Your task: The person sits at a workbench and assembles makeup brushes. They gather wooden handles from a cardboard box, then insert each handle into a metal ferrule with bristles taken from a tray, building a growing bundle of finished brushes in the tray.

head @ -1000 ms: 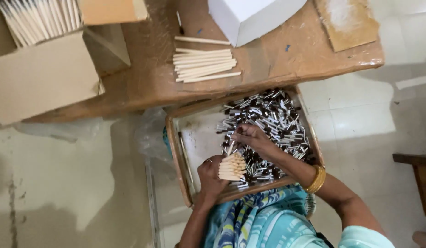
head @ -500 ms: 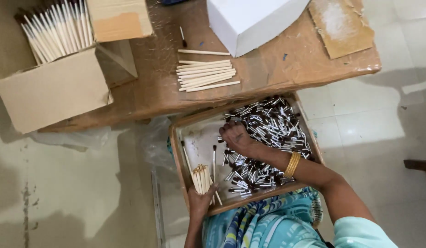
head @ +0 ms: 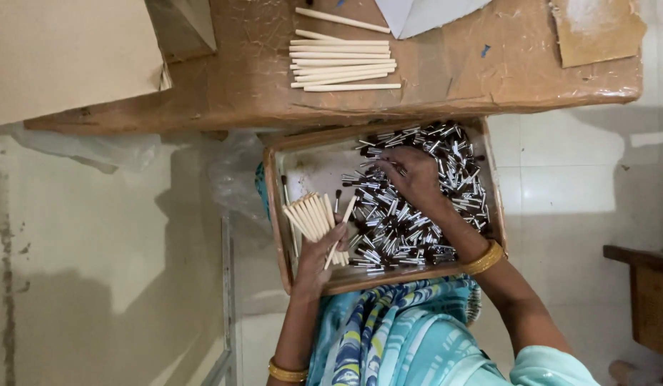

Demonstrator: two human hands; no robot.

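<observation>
Left hand (head: pixel 323 251) closed round a fan of pale sticks (head: pixel 313 216), at the tray's left end. Right hand (head: pixel 411 177), fingers curled, pinching into a heap of small dark-tipped brush heads (head: pixel 417 214) filling the shallow brown tray (head: pixel 274 214). Loose pale sticks (head: pixel 342 61) lie on the far table (head: pixel 453 78).

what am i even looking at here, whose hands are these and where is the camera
The camera sits on a person's head and looks straight down, so the two bare arms coming from the bottom edge are their own. On their lap is a shallow tray heaped with small dark brush tips with silver collars. The left hand grips a fan of pale wooden sticks. The right hand, a gold bangle on its wrist, rests in the heap. Above is a brown table with more loose sticks lying side by side.
</observation>
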